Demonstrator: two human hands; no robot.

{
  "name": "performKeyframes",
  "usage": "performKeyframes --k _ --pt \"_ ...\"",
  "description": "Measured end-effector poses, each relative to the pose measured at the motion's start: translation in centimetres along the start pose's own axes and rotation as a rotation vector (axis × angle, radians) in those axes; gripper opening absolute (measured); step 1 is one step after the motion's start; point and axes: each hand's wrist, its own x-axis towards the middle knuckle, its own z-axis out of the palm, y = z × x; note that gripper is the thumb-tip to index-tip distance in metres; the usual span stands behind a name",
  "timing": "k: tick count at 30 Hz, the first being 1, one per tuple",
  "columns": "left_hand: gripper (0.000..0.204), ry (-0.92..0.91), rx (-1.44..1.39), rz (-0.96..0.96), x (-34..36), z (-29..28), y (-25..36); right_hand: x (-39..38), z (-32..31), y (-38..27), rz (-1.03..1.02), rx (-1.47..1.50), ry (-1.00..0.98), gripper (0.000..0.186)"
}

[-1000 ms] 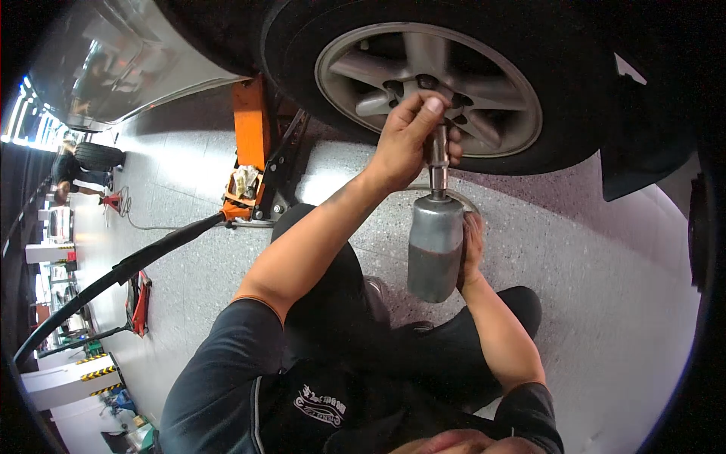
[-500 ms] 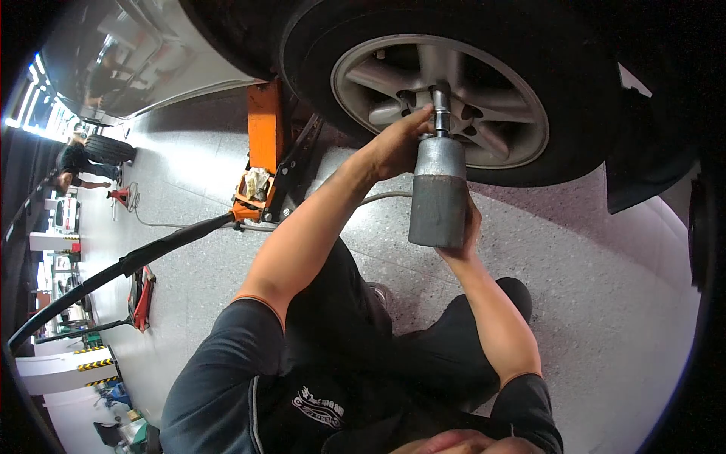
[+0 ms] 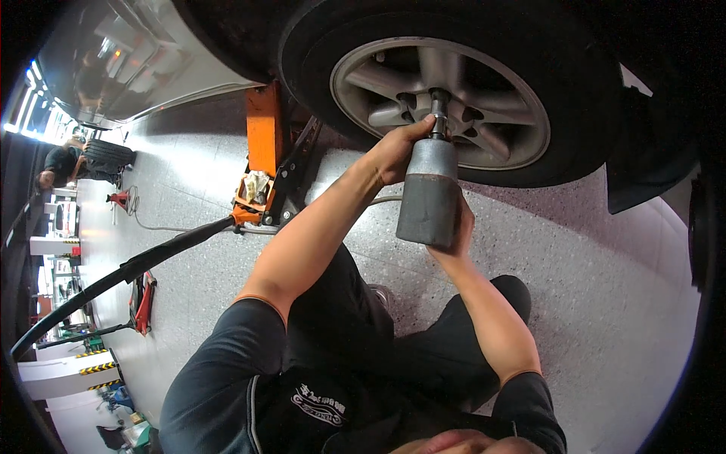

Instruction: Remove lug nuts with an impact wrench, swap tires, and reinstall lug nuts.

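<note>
An impact wrench (image 3: 427, 200) with a silver nose and dark body points at the five-spoke alloy rim (image 3: 490, 92) of a car wheel. Its silver socket (image 3: 439, 112) reaches in at a lug position below the hub's centre spoke. My left hand (image 3: 401, 147) is closed at the socket end and tool nose, thumb along the socket, other fingers mostly hidden. My right hand (image 3: 457, 227) grips the wrench from behind its body, which hides part of the handle and fingers. A gray hose (image 3: 386, 200) runs out behind the tool.
An orange floor jack (image 3: 265, 132) with a long black handle (image 3: 174, 246) stands left of the wheel under the silver car body (image 3: 128, 60). A red jack (image 3: 142, 303) lies farther left on the speckled floor. Another person (image 3: 60, 166) is beside a loose tire (image 3: 110, 155).
The wrench has risen and swung toward the wheel, bringing its socket into the rim. My left hand has dropped slightly behind the socket; my right hand moved up and slightly left with the tool.
</note>
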Motion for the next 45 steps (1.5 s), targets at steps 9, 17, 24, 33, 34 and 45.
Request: performKeyframes --k 9,17,24,33,34,45 --pt "0.032 0.092 0.004 0.017 -0.1 0.9 0.4 0.9 0.6 -2.9 0.086 -0.184 0.024 0.052" --pt "0.036 -0.549 -0.331 -0.004 1.0 -1.8 -0.3 1.1 0.5 -3.3 0.109 -0.177 0.013 0.053" --pt "0.039 -0.129 -0.279 -0.002 0.8 -0.2 -0.7 1.2 0.2 -2.3 -0.013 -0.088 0.042 0.056" --pt "0.036 0.065 -0.118 0.012 -0.1 1.0 0.0 1.7 1.7 0.5 -0.012 -0.153 0.006 0.067" --pt "0.036 0.081 -0.104 0.004 -0.2 0.9 0.1 1.5 2.1 0.2 0.008 -0.191 0.01 0.067" --pt "0.054 0.004 -0.216 0.006 1.5 0.8 1.2 -0.4 0.6 -1.4 -0.178 -0.186 0.077 0.077"
